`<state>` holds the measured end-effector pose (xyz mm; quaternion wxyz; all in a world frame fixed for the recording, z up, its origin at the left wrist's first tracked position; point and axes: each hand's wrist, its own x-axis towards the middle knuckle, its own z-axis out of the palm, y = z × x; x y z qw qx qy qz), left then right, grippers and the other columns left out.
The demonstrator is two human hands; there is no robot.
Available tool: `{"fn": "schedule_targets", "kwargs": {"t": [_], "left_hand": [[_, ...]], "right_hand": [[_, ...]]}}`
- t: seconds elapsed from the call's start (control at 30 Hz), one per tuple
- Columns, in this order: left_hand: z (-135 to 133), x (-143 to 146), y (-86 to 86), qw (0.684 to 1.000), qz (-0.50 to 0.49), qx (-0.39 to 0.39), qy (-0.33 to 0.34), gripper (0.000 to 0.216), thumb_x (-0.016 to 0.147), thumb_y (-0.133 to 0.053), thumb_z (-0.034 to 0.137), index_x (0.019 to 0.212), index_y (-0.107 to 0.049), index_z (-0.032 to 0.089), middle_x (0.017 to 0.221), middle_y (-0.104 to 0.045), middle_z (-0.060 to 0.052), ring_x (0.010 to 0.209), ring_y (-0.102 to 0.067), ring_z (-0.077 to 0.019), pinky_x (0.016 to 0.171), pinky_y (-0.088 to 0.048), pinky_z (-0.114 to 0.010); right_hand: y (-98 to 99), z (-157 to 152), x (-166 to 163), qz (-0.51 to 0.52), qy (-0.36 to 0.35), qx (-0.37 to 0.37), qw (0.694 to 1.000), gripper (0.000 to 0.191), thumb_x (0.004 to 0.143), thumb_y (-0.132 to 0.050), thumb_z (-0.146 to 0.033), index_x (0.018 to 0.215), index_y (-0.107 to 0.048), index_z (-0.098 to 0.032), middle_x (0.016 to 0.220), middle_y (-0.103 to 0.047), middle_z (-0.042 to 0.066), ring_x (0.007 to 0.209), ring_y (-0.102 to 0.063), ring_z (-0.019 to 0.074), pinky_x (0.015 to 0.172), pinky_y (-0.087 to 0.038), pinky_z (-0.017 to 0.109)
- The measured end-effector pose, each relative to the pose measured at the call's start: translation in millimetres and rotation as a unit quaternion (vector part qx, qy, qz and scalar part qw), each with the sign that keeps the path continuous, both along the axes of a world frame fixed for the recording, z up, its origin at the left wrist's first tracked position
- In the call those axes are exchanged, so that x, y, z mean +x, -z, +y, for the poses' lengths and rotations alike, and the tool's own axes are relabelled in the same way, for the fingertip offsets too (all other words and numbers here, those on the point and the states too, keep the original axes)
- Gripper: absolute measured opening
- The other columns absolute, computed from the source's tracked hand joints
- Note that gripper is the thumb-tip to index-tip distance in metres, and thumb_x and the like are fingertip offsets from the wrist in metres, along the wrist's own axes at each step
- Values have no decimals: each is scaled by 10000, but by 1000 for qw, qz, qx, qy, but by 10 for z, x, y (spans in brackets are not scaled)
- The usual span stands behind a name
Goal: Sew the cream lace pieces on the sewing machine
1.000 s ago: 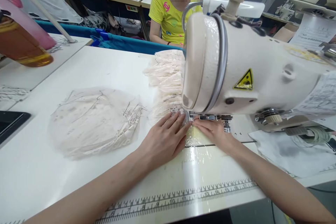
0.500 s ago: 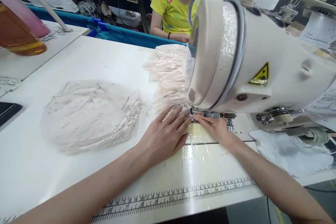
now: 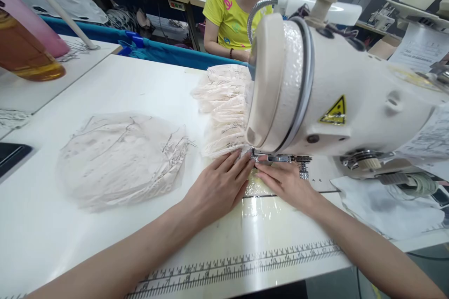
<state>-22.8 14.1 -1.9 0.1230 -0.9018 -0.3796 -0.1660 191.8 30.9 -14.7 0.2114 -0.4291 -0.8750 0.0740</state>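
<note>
A gathered strip of sheer, pale pink fabric [image 3: 228, 98] runs away from me, its near end under the head of a white sewing machine [image 3: 354, 79]. My left hand [image 3: 219, 187] lies flat on the strip's near end, fingers stretched toward the presser foot [image 3: 253, 153]. On the other side of the foot, my right hand [image 3: 286, 180] rests on the machine bed with fingers extended and the thumb a little apart. Its fingertips come close to the left ones; any fabric edge beneath them is too small to make out.
Left of my hands lies a loose sheer fabric piece [image 3: 119, 159] with stray threads. A printed ruler scale [image 3: 228, 271] runs along the table's front. White cloth [image 3: 389, 205] lies at right, bottles [image 3: 31, 51] stand at far left. A person in a yellow shirt [image 3: 224, 14] sits opposite.
My right hand's fingers have loosened and spread a little beside the foot. The left fingers have drawn closer together and slightly toward me. The whole view has shifted slightly.
</note>
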Motion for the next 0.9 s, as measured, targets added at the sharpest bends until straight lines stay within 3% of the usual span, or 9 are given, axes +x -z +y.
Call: {"fn": "schedule_targets", "kwargs": {"t": [0.13, 0.3, 0.53, 0.9], "left_hand": [[13, -5, 9, 1000, -8, -6, 1, 370, 953, -386, 264, 1206, -601, 100, 1274, -599, -121, 1194, -552, -287, 991, -463, -431], [8, 1, 7, 1000, -5, -6, -10, 361, 950, -400, 267, 1206, -601, 112, 1274, -600, -107, 1203, -546, -281, 1015, -443, -440], [4, 5, -20, 1000, 1, -17, -12, 378, 954, -388, 266, 1235, -575, 95, 1273, -599, -123, 1210, -540, -278, 1059, -400, -459], [11, 30, -7, 999, -12, -36, -24, 437, 951, -359, 317, 1213, -579, 46, 1276, -583, -180, 1258, -489, -311, 1045, -420, -470]], "right_hand": [[-58, -37, -19, 16, 23, -12, 1000, 289, 930, -502, -376, 1187, -626, -323, 996, -722, 5, 926, -681, 184, 756, -576, 359], [-151, -51, -43, 47, 18, -42, 998, 280, 913, -524, -404, 1156, -643, -331, 1028, -720, -4, 1000, -657, 198, 862, -557, 411], [-165, -67, -68, 34, 11, -46, 998, 349, 920, -498, -434, 1238, -586, -321, 1077, -704, 21, 1080, -613, 229, 848, -541, 447], [-49, -78, -42, -51, 38, 2, 998, 430, 927, -444, -495, 1327, -494, -344, 881, -678, 48, 853, -648, 237, 803, -529, 465]]}}
